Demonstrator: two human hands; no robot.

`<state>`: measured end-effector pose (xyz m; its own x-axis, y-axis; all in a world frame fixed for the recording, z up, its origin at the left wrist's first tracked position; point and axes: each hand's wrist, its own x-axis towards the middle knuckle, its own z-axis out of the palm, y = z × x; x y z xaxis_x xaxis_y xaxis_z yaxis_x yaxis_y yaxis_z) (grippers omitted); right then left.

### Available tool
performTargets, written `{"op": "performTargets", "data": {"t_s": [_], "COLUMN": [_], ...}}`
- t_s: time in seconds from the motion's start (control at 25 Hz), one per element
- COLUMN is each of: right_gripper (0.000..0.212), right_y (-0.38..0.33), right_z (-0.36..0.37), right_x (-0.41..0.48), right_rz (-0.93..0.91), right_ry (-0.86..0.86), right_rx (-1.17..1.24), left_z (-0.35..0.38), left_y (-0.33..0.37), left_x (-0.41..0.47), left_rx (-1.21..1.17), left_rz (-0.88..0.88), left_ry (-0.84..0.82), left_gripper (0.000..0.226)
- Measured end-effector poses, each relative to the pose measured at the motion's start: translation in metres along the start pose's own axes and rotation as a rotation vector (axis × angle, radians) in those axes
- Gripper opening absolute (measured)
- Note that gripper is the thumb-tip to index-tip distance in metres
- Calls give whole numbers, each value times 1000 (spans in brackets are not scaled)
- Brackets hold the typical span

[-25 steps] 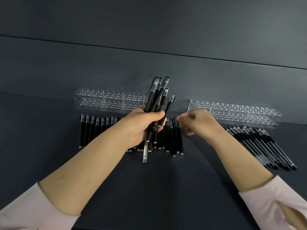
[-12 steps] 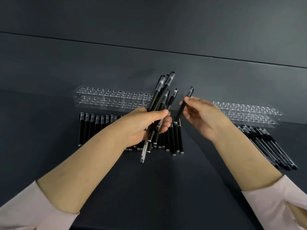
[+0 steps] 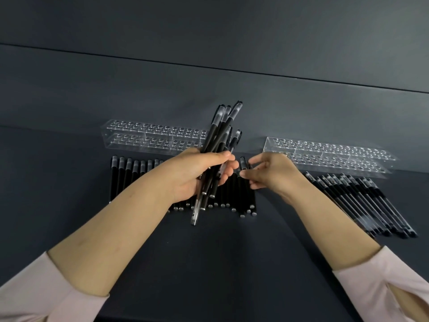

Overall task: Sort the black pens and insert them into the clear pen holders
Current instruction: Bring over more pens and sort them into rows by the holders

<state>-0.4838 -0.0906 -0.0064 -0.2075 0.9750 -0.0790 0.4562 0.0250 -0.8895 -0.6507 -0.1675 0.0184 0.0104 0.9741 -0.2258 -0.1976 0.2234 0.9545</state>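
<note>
Pens gripped (left hand) — right hand pinches row-end pen

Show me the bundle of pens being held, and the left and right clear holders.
bundle of pens (image 3: 217,135): head view, black barrels below the caps.
left clear holder (image 3: 151,129): head view, its holed top.
right clear holder (image 3: 336,148): head view, its holed top.
</note>
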Motion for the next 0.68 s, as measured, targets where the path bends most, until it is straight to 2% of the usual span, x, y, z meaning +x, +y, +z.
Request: {"op": "performTargets", "data": {"t_s": [0.12, 0.24, 0.32, 0.4, 0.56, 0.68], "right_gripper": [35, 23, 22, 21, 12, 6], "right_y": [0, 2, -1, -7, -12, -14], "right_z": [0, 0, 0, 0, 2, 0], "right_x": [0, 2, 2, 0, -4, -3], "right_rz": [-23, -64, -58, -27, -14, 36], "right_ry": [-7, 46, 40, -39, -185, -171], "right_rx": [-26, 3, 178, 413, 549, 692], "left_z": [0, 1, 1, 2, 5, 7], "left_y": [0, 0, -1, -1, -2, -2], "left_x": [1, 1, 1, 1, -2, -4], "left_rx": [-27, -23, -21, -17, 16, 2], "left_rz": [-22, -26, -31, -32, -24, -19], "left_ry": [0, -18, -29, -39, -90, -97], "left_gripper": [22, 21, 19, 17, 18, 20]}}
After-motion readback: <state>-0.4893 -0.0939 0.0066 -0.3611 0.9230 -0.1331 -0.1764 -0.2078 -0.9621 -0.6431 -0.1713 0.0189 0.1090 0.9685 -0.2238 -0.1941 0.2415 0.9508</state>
